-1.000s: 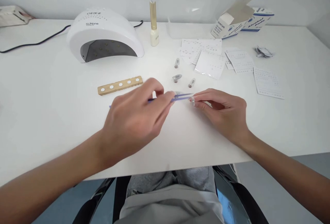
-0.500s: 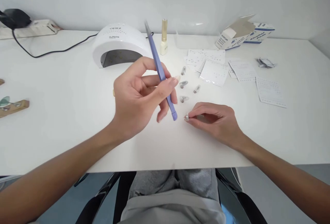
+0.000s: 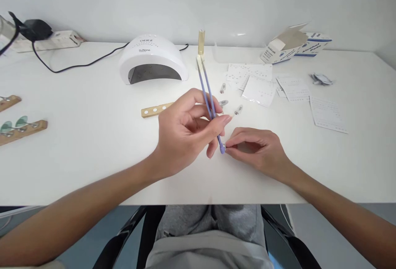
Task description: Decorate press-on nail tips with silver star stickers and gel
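Note:
My left hand [image 3: 188, 133] is closed around purple tweezers [image 3: 208, 91]. Their pointed tips stand apart and face the back wall, while the blunt rounded end reaches down to my right fingertips. My right hand [image 3: 258, 147] rests near the table's front and pinches a small silvery piece [image 3: 224, 146], largely hidden behind the tweezers' end. Whether the two touch, I cannot tell. Just beyond my hands lie small clear nail tips with silvery ends, among them one nail tip [image 3: 238, 110] to the right and another nail tip [image 3: 222, 88] farther back.
A wooden strip with white dots [image 3: 150, 112] lies left of my left hand. Behind stand a white nail lamp [image 3: 154, 56] and a gold-capped bottle [image 3: 201, 43]. Sticker sheets [image 3: 256, 91] and alcohol pad boxes [image 3: 283, 46] are at right; wooden stands with green nail tips [image 3: 23, 130] at left.
My left hand has moved right and toward me, bringing the tweezers' blunt end to my right fingertips. The tweezers have turned, so both prongs show. The wooden strip has come into fuller view.

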